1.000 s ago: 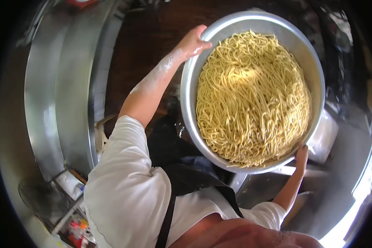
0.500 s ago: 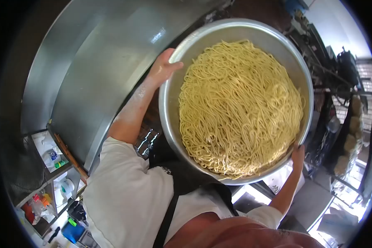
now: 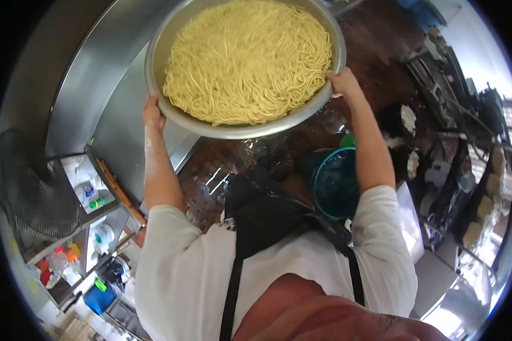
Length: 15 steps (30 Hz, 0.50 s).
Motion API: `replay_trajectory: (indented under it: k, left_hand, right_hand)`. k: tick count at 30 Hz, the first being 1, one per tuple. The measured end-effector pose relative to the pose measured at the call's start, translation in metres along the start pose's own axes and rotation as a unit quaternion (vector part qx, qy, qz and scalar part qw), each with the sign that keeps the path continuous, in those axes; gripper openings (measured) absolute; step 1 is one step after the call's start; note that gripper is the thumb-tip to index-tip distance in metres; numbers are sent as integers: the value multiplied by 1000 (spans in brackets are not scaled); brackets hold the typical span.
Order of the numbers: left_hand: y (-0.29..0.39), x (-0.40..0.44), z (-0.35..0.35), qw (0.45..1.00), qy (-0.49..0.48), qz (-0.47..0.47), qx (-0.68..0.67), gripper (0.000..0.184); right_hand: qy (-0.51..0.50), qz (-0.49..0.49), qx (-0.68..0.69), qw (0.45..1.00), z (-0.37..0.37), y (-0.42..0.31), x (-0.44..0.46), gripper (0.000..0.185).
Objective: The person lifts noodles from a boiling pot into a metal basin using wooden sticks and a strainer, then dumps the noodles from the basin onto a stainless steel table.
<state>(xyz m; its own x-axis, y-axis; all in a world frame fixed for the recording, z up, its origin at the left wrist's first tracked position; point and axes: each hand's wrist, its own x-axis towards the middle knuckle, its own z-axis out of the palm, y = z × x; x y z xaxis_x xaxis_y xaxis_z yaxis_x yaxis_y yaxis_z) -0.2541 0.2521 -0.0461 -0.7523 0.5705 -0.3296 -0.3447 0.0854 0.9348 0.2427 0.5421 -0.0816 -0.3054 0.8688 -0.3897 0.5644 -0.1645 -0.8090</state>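
A wide metal basin (image 3: 244,132) full of yellow noodles (image 3: 247,62) is held out in front of me at the top of the view. My left hand (image 3: 153,115) grips its rim at the lower left, fingers wrapped around the edge. At the right side of the rim, my right hand (image 3: 345,83) is closed on the metal. Both arms are stretched forward. The basin's far edge is cut off by the frame, and its underside is hidden.
A steel counter (image 3: 125,108) runs along the left. Below the basin, a green tub (image 3: 337,182) stands on the wet brown floor (image 3: 375,57). Shelves with bottles (image 3: 88,196) and a fan (image 3: 37,187) are at the lower left. Racks and equipment (image 3: 449,102) line the right.
The basin has moved left and away from my body, toward the steel counter, with both hands still on its rim. The green tub and more floor have come into view.
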Motion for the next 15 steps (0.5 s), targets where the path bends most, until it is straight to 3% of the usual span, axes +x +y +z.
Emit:
replay_trajectory:
  k: [5, 7, 9, 10, 12, 15]
  left_hand:
    - [0, 47, -63, 982, 151, 82, 81, 50]
    - [-4, 68, -95, 958, 177, 105, 198, 47]
    - [25, 46, -72, 977, 165, 81, 109, 43]
    - [28, 18, -68, 982, 165, 59, 69, 41]
    - [28, -5, -67, 984, 150, 89, 39, 35]
    - [38, -39, -57, 986, 148, 73, 24, 31]
  right_hand:
    - [-16, -38, 119, 992, 88, -74, -11, 24]
    - [16, -41, 135, 990, 106, -92, -35, 22]
    - [82, -39, 167, 982, 125, -93, -19, 22]
    - [48, -46, 145, 987, 122, -88, -17, 26]
    - [85, -101, 125, 983, 118, -85, -10, 31]
    - [69, -59, 199, 976, 91, -117, -29, 26]
